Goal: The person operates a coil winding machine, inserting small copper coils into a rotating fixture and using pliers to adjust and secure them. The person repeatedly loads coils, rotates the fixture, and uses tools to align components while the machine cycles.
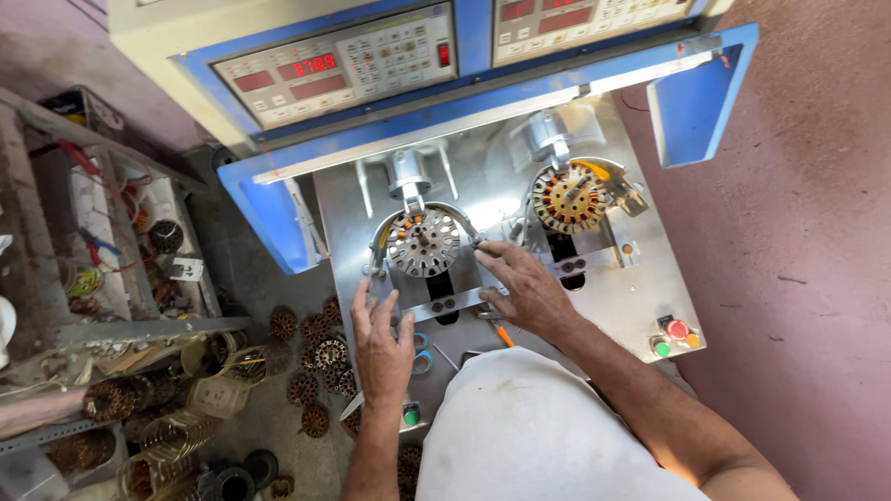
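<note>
Left hand: my left hand (382, 336) lies flat on the near left of the steel worktop (613, 306), fingers spread apart, tips touching the left side of the bracket around the left stator; it grips nothing.
Right hand: my right hand (522, 286) rests palm down just right of the same stator, fingers apart and loosely bent, fingertips (484, 252) at the right end of the bracket; I can't tell if they pinch anything.
Left stator: round, silver-grey laminated stator (423, 243), no visible copper on most slots, sits on the left winding station, between my two hands.
Right stator: second stator (568, 199) at the far right station, partly wound with copper and orange insulation, well apart from both hands.
Spindles: a metal winding head (408, 173) stands just far of the left stator, another (548, 135) just far of the right one.
Control panel: blue and cream panel (345, 65) with red digit displays along the far edge.
Buttons: red, green and orange push buttons (676, 336) at the near right corner of the worktop.
Floor pile: loose rusty-brown stators (316, 357) on the floor left of my left forearm.
Scissors: blue-handled scissors (420, 351) near my left wrist, partly hidden.
Lap: white cloth (529, 427) over my lap, nearest.
</note>
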